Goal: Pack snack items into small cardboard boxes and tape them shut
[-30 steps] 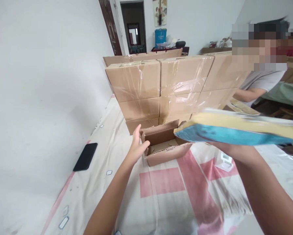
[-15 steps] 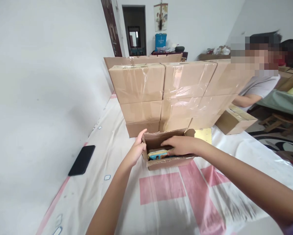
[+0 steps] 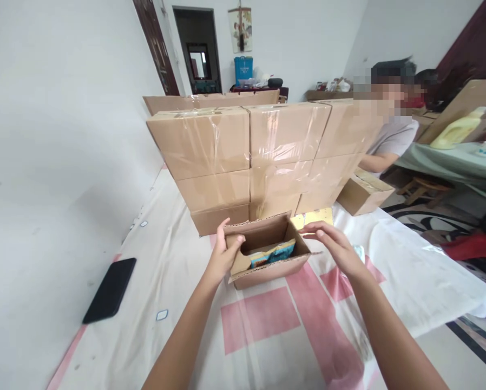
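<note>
An opened cardboard box [image 3: 271, 271] stands on the cloth in front of me, with a blue and yellow packet [image 3: 273, 254] lying inside it. At the box's left end my left hand [image 3: 225, 252] grips a short flap, thumb on the inner side and fingers outside. My right hand [image 3: 334, 244] is at the right end with fingers stretched out and nothing in them; whether the fingertips touch the box's edge I cannot tell. Behind that hand lies a yellow sheet [image 3: 316, 218], partly covered by the box.
Stacked taped cartons [image 3: 210, 141] form a wall behind the box. A black phone [image 3: 110, 290] lies at left on the patterned cloth [image 3: 186, 346]. Beyond the cartons, a person [image 3: 389, 141] is beside another carton [image 3: 365, 192]. A yellow jug [image 3: 458, 130] stands on a table at right.
My right hand has come out of the box and moved to its right end, off the packet. My left thumb now presses the left flap. The view has shifted right.
</note>
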`<state>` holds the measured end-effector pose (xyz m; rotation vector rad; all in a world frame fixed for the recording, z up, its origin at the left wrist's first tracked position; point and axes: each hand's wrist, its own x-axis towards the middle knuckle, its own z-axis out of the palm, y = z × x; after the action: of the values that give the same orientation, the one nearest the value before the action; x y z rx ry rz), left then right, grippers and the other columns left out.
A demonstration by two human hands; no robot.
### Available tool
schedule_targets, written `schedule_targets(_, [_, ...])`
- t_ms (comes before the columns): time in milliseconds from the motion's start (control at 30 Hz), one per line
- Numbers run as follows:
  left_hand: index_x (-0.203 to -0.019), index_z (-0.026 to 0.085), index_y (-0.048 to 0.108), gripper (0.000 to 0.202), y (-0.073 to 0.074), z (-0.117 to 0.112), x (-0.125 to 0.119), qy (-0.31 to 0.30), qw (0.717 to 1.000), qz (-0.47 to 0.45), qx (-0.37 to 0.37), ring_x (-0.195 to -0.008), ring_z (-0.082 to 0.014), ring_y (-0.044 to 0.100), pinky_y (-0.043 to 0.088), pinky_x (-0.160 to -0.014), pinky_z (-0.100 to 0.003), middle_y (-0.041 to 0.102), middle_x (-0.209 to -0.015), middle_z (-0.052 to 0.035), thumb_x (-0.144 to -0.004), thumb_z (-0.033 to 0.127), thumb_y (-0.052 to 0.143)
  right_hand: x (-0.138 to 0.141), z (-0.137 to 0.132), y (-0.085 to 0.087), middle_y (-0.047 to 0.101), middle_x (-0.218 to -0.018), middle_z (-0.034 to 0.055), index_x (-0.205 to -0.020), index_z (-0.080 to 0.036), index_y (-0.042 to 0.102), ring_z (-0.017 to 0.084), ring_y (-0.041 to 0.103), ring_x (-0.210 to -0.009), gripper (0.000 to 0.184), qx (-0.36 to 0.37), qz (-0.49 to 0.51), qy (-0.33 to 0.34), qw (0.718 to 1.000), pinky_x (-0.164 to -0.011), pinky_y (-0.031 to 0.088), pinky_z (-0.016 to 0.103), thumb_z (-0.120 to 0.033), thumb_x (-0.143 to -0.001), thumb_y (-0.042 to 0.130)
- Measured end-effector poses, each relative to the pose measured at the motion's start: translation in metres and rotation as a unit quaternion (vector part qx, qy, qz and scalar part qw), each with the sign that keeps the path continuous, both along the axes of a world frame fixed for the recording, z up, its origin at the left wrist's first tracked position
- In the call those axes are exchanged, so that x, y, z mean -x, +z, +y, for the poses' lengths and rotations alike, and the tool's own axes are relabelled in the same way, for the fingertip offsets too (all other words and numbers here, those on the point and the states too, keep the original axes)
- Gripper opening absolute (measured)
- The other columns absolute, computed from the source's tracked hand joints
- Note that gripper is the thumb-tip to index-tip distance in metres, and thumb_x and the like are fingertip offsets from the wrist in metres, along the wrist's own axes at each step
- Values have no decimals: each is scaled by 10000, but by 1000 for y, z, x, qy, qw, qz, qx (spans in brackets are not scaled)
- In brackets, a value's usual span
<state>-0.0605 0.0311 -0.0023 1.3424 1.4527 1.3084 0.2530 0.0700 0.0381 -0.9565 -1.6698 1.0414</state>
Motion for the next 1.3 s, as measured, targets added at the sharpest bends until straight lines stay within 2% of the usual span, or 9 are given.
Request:
schedule_targets(133, [-1366,251,438,510,-4,5,-4,15,999,-37,-15,-1194,-225,571,430,-1062,-378,569,-1305,-84,-923,471,560,4,-12,-5,666,-1316,73,-1209,-277,700,302,543,-1327,499,12,-55,47,997,-1187,348,527,-608,-1003,387])
schedule_targets(267, [-1108,224,591,362,-2,4,-6,61,997,-40,-25,-1066,-226,609,464,-980,-365,640,-1111,-62,-963,516,434,0,-18,-12,652,-1347,77,-1284,-282,662,327,429,-1429,724,-19,-53,83,995,-1229,265,530,-800,-910,321])
schedule_targets(400, [-925,228,649,229,2,1,1,11,999,-16,-28,-1112,-247,586,446,-992,-367,655,-1102,-56,-890,372,475,8,-19,-31,665,-1297,82,-1305,-293,601,306,532,-1326,516,-25,-18,39,999,-1159,371,511,-648,-943,501])
schedule_targets(567, [-957,240,687,255,4,1,10,-49,998,28,-11,-1196,-257,548,386,-1077,-392,609,-1179,-66,-789,278,500,33,-16,-49,549,-1422,80,-1331,-288,523,270,491,-1354,426,-7,7,-98,995,-1142,399,465,-445,-938,564])
schedule_targets(667, [-964,247,698,310,3,2,11,-54,998,28,-2,-1237,-263,526,367,-1098,-424,606,-1211,-70,-866,316,413,44,-13,-52,557,-1417,71,-1316,-287,511,257,495,-1360,431,34,48,-97,994,-1159,393,451,-374,-896,549])
schedule_targets(767, [-990,264,688,265,2,3,11,-73,995,72,-19,-1236,-275,526,368,-1104,-443,609,-1204,-69,-894,405,485,48,-12,-54,574,-1391,57,-1289,-299,515,251,501,-1354,452,43,64,-106,991,-1166,388,449,-307,-837,539])
schedule_targets(867, [-1012,275,677,226,3,2,12,-84,988,121,-46,-1210,-278,546,391,-1093,-441,613,-1183,-71,-861,421,592,50,-13,-55,589,-1369,53,-1271,-301,525,257,511,-1338,467,35,69,-117,990,-1160,392,461,-271,-805,526])
schedule_targets(1200, [-1086,274,657,297,10,-3,12,-107,985,132,-23,-1234,-287,522,374,-1096,-440,579,-1247,-81,-870,469,597,53,-16,-54,632,-1300,59,-1228,-265,586,250,558,-1271,453,16,84,-120,989,-1072,469,416,-204,-789,489])
schedule_targets(1300, [-1090,269,653,312,8,-3,13,-107,986,128,-19,-1232,-282,517,374,-1092,-435,572,-1248,-81,-864,476,594,52,-12,-49,662,-1217,84,-1142,-238,625,266,607,-1180,339,-15,57,-154,986,-971,521,421,-232,-821,513])
